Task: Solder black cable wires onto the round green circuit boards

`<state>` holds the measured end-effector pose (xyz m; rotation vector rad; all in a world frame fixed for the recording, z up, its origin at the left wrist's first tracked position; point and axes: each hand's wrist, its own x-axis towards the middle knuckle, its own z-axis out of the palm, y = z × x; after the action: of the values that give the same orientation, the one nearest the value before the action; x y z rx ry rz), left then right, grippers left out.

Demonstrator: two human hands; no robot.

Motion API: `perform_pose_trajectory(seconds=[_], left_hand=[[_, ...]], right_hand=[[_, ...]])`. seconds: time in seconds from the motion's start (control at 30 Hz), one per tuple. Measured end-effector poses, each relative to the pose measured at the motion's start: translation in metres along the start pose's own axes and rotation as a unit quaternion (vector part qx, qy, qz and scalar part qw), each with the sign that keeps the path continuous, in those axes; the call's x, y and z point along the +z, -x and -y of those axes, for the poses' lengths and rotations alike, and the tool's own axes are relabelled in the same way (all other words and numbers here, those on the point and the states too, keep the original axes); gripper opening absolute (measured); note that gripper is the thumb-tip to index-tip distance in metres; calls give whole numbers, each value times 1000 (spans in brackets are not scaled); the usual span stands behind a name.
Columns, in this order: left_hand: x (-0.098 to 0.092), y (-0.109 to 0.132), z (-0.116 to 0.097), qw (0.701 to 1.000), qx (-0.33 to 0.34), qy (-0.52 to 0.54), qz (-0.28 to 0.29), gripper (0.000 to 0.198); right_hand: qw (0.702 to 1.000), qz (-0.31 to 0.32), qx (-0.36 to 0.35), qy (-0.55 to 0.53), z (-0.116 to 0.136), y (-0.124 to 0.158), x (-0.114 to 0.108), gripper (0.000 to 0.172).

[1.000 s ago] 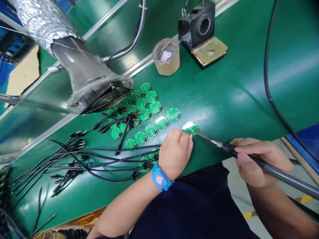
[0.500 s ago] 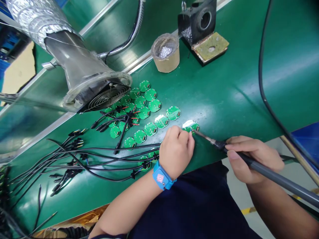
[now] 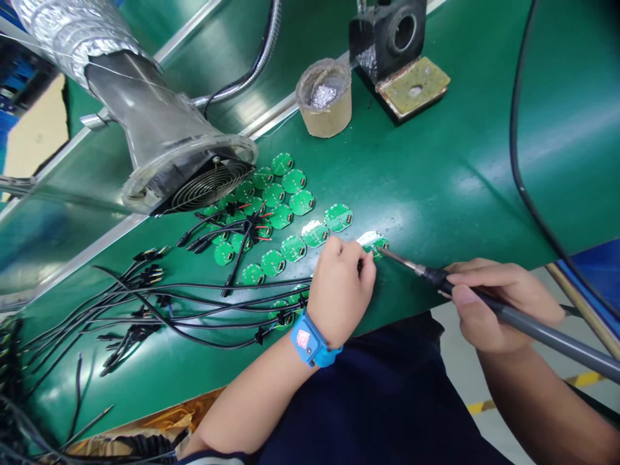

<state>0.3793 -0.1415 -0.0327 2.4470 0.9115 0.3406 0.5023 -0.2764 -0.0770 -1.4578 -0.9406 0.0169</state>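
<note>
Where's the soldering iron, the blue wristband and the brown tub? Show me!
Iron (image 3: 527,325): head view, on the grey handle.
Wristband (image 3: 316,343): head view, on the blue strap.
Tub (image 3: 329,121): head view, on the outer wall.

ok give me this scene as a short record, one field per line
left hand: fingers curled beside a green circuit board; grip hidden
left wrist: blue strap
right hand: holds a soldering iron, tip at that board; contact unclear
left of the hands: more round boards, black cables, a duct hood with a fan grille
far side: a tub of silvery bits, a black stand with a yellowish pad
</note>
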Motion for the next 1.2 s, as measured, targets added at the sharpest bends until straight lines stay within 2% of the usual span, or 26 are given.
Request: perform_pose_trajectory(seconds=[0.23,0.57,0.8,0.87,0.93,1.07,1.2], left_hand=[[-5,-3,4,999,-3,37,11,10],[1,-6,1,1000,-17,3,9,13],[0,-9,0,999,-25,-14,26,14],[0,-9,0,999,-25,-15,26,14],[0,-9,0,999,-26,-18,28,14],[0,-10,-2,999,-23,-32,30,15],[0,-10,-2,998,-22,-45,32,14]], right_hand=[[999,46,5,12,5,-5,1,20],[996,87,2,31,9,-6,-1,21],[998,46,32,25,4,-1,-2,14],[997,55,35,30,7,-3,-2,14],[995,77,30,59,13,-6,-1,12],[983,106,-21,150,23,-8,1,5],[987,83,-33,136,22,-7,2,9]])
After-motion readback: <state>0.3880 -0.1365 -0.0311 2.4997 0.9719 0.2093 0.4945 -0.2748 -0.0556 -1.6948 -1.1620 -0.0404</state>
